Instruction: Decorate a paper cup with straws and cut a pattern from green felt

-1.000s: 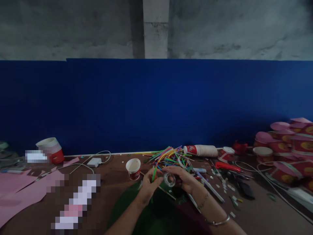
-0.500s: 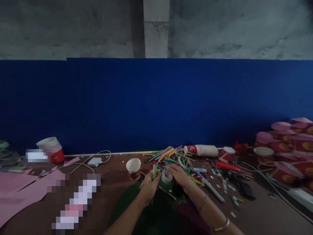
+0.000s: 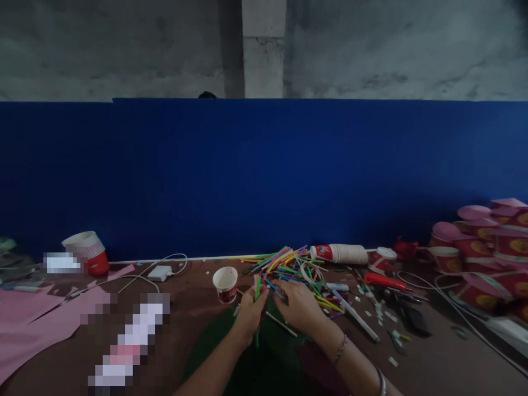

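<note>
My left hand (image 3: pixel 249 314) is closed around a green straw (image 3: pixel 257 308) that stands nearly upright above a dark green sheet (image 3: pixel 231 352). My right hand (image 3: pixel 299 305) lies palm down just to its right, its fingers curled at the straw's upper part. A roll of clear tape seen earlier is now hidden under that hand. A heap of coloured straws (image 3: pixel 289 263) lies just beyond both hands. A small white and red paper cup (image 3: pixel 225 284) stands left of my left hand.
A stack of paper cups (image 3: pixel 340 253) lies on its side behind the straws. Red-handled scissors (image 3: pixel 383 280), cables and paper scraps lie to the right, with pink-lidded cups (image 3: pixel 478 236) at the far right. Pink paper (image 3: pixel 37 319), a charger (image 3: pixel 159 272) and stacked cups (image 3: pixel 86 250) sit left. A blue partition (image 3: pixel 264 176) backs the table.
My right hand turned palm down and moved left toward the straw, covering the tape roll it held up a second ago. My left hand kept hold of the green straw.
</note>
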Motion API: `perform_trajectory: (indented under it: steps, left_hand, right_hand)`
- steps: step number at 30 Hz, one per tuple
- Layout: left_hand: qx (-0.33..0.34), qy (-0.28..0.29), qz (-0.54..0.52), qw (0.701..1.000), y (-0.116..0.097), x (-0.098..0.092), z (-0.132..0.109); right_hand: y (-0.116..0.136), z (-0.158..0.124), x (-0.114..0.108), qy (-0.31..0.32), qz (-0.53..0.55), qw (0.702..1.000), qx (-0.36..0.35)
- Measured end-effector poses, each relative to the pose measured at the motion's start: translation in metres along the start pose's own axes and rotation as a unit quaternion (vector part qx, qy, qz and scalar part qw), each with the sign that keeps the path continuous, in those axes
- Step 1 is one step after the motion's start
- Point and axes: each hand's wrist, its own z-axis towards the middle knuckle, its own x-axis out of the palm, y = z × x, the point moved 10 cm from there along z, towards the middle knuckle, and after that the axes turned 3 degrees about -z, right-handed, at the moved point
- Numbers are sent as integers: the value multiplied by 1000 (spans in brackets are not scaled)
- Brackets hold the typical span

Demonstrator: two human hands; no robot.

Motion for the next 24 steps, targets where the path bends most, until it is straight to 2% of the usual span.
perform_trajectory:
  steps: [2,5,6,9,12,15,17,24]
  left_hand:
    - [-4,17,11,1000,0,3,-1]
    - [-23,46,9,999,3,6,0]
    - [-28,53,-2,998,3,6,0]
    - [-62,77,-47,994,7,11,-2]
    - [-129,140,-65,980,15,26,-12]
    - [-171,213,-55,961,21,43,-26]
    - [-184,241,-39,952,24,49,-33]
    - [-186,259,4,948,27,51,-38]
  right_hand:
    - [-8,2,5,21,22,999,22]
    - [-18,3,16,70,131,988,38]
    - [-23,4,15,68,156,984,45]
    - [-42,7,-1,-12,186,978,90]
    - [-56,7,-11,-75,252,955,138]
    - [-54,8,-4,-72,340,926,145]
    - [-51,9,1,-62,366,918,140]
    - [-45,10,14,-16,394,908,143]
